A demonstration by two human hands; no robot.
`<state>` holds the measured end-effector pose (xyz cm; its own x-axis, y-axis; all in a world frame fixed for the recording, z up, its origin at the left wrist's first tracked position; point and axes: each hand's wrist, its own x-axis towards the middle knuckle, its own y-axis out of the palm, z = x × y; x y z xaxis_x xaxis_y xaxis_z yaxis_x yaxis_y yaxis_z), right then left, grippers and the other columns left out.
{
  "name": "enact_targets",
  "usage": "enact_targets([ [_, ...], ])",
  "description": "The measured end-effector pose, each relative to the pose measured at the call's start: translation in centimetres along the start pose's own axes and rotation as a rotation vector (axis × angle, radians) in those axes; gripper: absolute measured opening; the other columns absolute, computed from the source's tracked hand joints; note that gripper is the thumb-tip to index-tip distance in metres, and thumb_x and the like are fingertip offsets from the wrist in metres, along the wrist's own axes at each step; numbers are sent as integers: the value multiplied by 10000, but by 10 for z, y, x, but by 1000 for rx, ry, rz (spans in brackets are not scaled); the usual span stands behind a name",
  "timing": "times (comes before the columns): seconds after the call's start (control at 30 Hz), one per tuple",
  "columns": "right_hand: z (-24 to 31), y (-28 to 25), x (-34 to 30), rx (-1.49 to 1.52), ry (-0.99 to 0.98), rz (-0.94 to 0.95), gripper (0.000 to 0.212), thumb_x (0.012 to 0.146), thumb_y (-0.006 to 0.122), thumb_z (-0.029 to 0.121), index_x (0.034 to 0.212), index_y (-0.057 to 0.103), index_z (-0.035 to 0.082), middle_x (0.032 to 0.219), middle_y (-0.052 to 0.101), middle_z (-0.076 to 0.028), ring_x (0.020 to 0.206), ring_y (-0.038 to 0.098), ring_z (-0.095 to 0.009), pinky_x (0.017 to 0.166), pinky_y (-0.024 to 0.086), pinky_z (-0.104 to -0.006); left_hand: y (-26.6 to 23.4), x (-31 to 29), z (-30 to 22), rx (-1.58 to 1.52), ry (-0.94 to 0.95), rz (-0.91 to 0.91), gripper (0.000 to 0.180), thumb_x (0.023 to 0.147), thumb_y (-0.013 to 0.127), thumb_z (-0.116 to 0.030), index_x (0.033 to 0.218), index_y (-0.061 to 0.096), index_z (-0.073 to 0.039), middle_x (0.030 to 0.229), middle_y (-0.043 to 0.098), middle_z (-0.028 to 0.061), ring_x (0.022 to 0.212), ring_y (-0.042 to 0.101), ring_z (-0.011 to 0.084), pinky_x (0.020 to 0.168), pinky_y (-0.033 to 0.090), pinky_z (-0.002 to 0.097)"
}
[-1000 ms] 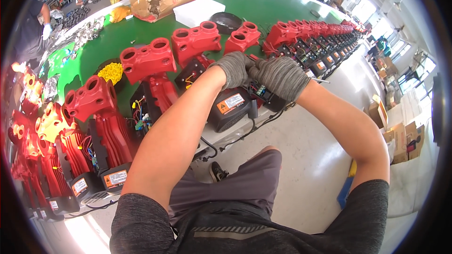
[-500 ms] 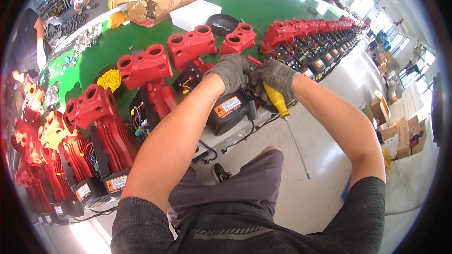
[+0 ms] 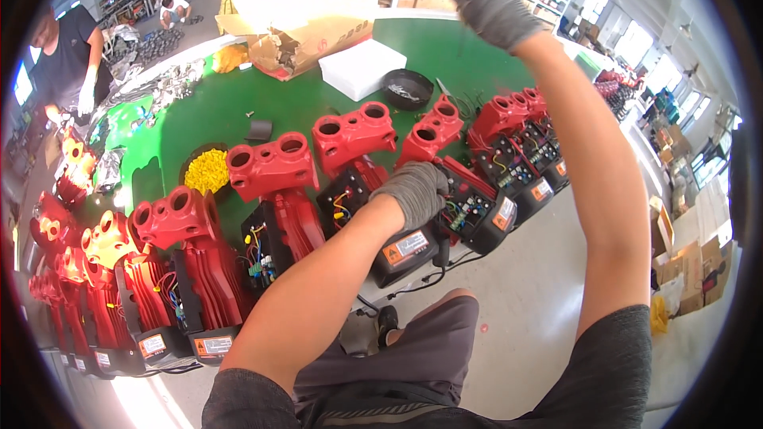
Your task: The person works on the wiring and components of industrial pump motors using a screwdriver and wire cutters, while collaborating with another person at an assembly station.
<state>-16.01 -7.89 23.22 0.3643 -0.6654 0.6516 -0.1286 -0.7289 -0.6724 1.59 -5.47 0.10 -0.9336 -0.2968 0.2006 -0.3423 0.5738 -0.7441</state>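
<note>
My left hand [image 3: 413,193], in a grey knitted glove, rests over a red cast-metal machine unit [image 3: 433,133] with a black electronics housing [image 3: 407,250]. Its fingers are curled down among the parts, and what they pinch is hidden. Far up and forward, my right hand [image 3: 489,1], gloved alike, is raised over the table's far side. Its fingers look curled near the top edge; I cannot make out anything in them. Just right of my left hand lies an open housing with a wired circuit board [image 3: 470,214]. The yellow screwdriver is not visible.
Similar red units [image 3: 272,165] stand in a row along the green table [image 3: 318,95]. Behind them are a bowl of yellow connectors [image 3: 208,171], a black dish [image 3: 407,89], a white foam box [image 3: 363,69] and a torn carton [image 3: 306,35]. A co-worker [image 3: 71,63] stands far left.
My right hand has left the unit and swung up and away, and the yellow screwdriver has gone from view. My left hand stays at the unit. The view has shifted.
</note>
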Motion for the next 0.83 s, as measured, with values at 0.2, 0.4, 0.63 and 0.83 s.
enact_targets([
  [0.2,23,133,-23,270,103,201,207,904,623,26,1108,646,53,1150,559,-183,1081,570,-376,964,489,-438,-4,-1,-6,59,-54,32,247,836,679,-185,1020,746,-36,939,714,203,906,685,377,854,535,443],
  [0.4,-2,183,-47,137,512,334,287,839,727,266,957,707,5,998,691,-277,956,666,-437,845,538,-499,16,8,4,83,-76,-3,216,825,632,-136,976,756,-45,935,716,207,905,701,378,831,555,449],
  [0.63,40,142,6,134,160,837,303,865,666,242,1081,714,36,1036,724,-203,959,697,-369,868,541,-432,19,18,-5,41,-153,-13,269,742,666,-42,987,777,-58,985,733,199,935,716,364,817,581,436],
  [0.83,273,140,145,506,-461,1093,348,875,684,285,1147,697,69,1073,725,-149,980,688,-289,872,531,-408,0,7,3,207,-179,31,186,785,716,-115,950,788,-71,1001,753,181,966,742,310,800,599,425],
])
